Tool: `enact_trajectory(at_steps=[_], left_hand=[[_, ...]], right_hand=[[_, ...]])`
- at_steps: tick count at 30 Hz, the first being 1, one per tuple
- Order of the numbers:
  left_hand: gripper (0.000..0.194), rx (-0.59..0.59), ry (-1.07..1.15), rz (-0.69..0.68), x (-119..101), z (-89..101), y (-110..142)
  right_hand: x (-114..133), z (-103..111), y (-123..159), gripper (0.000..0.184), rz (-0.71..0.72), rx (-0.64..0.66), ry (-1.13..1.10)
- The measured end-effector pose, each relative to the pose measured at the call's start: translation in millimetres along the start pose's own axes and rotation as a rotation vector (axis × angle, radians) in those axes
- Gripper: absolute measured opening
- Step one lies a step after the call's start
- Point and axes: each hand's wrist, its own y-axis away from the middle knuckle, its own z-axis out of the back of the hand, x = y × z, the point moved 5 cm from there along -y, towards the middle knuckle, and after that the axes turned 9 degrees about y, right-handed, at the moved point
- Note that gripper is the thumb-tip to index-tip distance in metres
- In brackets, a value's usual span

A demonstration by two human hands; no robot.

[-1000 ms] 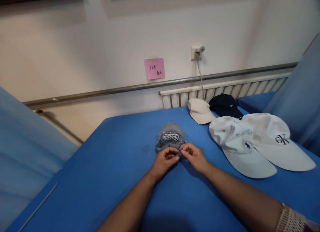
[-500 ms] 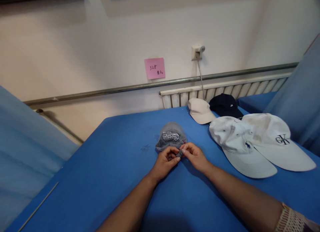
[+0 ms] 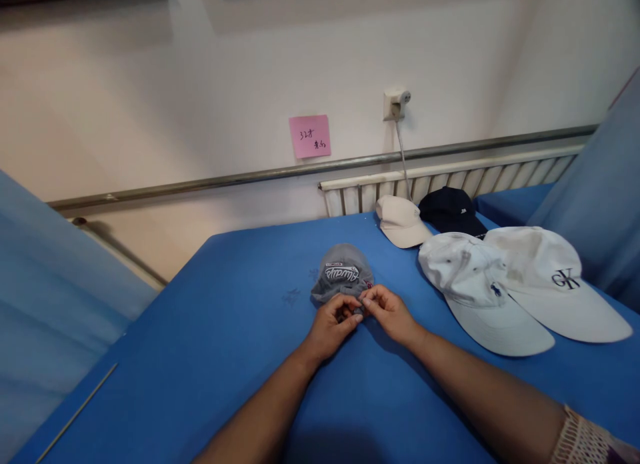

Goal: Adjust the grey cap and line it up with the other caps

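A grey baseball cap (image 3: 345,256) with white "Always" lettering lies on the blue-covered table (image 3: 225,344). At its near edge, my left hand (image 3: 330,327) pinches a short grey strap (image 3: 359,311) that appears to belong to the cap. My right hand (image 3: 393,315) grips the strap from the other side, thumb and forefinger closed on it. The fingertips of both hands almost meet and cover most of the strap, so its fastening cannot be made out.
Two white caps, one with a small dark emblem (image 3: 480,311) and one lettered "CK" (image 3: 545,271), overlap on the right. Behind them sit a cream cap (image 3: 400,221) and a dark navy cap (image 3: 450,207). A thin stick (image 3: 77,411) lies at the left edge.
My fingers have shifted slightly around the strap, and less of it shows between them. The grey cap and the other caps stay in place.
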Motion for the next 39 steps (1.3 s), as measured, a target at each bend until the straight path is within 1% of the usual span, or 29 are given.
enact_trajectory(at_steps=[8,11,15,20,29,34,39], left_hand=[[0.025,-0.023,0.083,0.030,4.8,1.4,-1.0],[0.025,-0.021,0.061,0.036,3.7,1.7,-0.4],[0.029,-0.019,-0.021,0.057,-1.4,1.9,0.8],[0.029,-0.032,-0.107,0.051,-3.9,4.4,0.8],[0.030,-0.042,-0.076,0.090,2.0,2.0,1.5],[0.030,0.007,-0.026,0.066,1.2,0.0,1.4],[0.029,-0.010,-0.062,0.060,3.7,1.7,0.0]], right_hand=[[2.9,-1.3,1.3,0.030,-0.021,-0.008,-0.052],[3.4,-1.3,1.0,0.031,-0.017,-0.025,-0.056],[0.4,-0.9,0.5,0.033,-0.038,-0.044,-0.075],[-3.8,-0.3,0.6,0.031,-0.048,-0.029,-0.063],[-5.3,0.7,0.9,0.026,-0.039,-0.029,0.005],[-3.4,1.9,0.7,0.026,-0.023,-0.030,0.014],[-3.6,1.4,0.9,0.026,-0.019,-0.028,-0.007]])
